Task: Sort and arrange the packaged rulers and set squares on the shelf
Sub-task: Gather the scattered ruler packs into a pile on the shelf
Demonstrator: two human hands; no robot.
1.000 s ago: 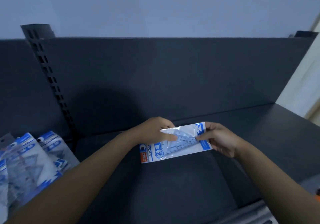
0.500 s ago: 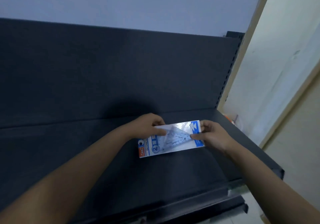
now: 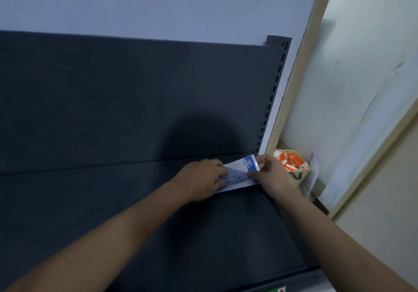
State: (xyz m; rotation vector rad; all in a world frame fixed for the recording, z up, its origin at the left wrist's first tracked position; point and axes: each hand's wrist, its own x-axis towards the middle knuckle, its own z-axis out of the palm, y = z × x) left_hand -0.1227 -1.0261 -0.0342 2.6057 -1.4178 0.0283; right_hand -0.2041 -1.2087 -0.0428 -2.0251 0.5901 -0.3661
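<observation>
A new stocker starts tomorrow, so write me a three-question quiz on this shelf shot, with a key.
1. True or false: the packaged set square is held at the left end of the shelf.
2. The left hand and the right hand both hold the pack. Which one pinches its blue-printed end? A) left B) right
3. What colour are the small packs in the box beyond the shelf's right end?
Key: 1 false, it is at the right end; 2 B; 3 orange and white.

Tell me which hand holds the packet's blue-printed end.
The right hand pinches the packet at its blue end; the left hand holds the other end.
</observation>
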